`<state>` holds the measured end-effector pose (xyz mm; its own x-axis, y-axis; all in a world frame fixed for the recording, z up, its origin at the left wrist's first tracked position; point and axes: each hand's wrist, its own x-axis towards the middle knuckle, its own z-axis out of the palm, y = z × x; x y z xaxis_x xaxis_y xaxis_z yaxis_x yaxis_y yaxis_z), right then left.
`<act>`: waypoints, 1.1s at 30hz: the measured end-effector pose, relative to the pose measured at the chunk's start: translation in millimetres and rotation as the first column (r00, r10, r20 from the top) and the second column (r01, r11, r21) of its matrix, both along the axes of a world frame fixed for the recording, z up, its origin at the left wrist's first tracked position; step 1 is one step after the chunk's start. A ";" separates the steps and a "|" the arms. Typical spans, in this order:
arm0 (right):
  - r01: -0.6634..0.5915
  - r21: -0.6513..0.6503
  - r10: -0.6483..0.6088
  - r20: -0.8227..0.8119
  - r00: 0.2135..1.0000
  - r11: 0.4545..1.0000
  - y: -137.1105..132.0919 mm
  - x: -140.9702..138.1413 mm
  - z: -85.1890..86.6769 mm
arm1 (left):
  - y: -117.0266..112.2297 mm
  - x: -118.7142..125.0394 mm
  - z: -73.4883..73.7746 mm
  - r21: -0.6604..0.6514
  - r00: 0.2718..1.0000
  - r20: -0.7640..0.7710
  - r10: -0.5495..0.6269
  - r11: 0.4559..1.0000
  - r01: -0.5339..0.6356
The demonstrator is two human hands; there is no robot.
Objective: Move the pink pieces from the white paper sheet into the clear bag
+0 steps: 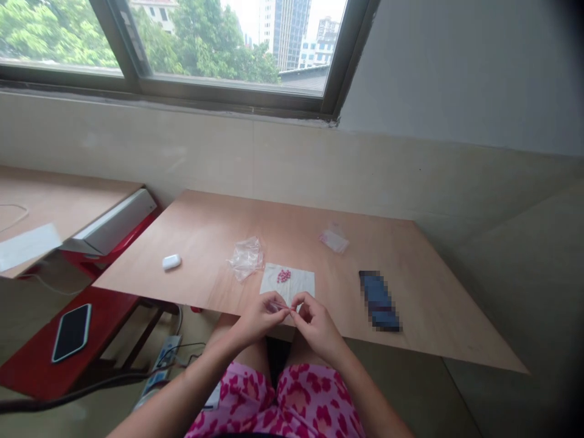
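My left hand [261, 316] and my right hand [316, 321] meet at the near edge of a low wooden table [410, 286], fingertips pinched together. Between them runs a thin strand with a small pink bead [281, 308]. Just beyond my fingers lies a white paper sheet [296, 285] with a small heap of pink beads [283, 275] on it. My legs in pink patterned shorts sit below the table edge.
A crumpled clear plastic bag [247, 258] lies left of the paper, another small bag [334, 239] farther back. A white case [171, 261] sits at the left, a dark blurred object [379, 300] at the right. A phone [72, 332] rests on a red stool [41, 359].
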<state>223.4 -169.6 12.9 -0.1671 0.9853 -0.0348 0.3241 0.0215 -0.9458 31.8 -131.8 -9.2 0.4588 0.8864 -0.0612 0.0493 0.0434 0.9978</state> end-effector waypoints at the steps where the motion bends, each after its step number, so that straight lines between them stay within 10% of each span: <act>1: -0.004 0.001 0.004 0.005 1.000 1.000 0.0 -0.3 0.7 | 0.8 -0.4 1.3 -0.019 1.000 0.011 -0.002 1.000 0.002; 33: 0.088 0.067 -0.091 0.044 0.995 0.994 3.8 8.6 4.7 | 22.0 -23.7 18.0 0.019 0.995 -0.065 0.075 0.997 -0.074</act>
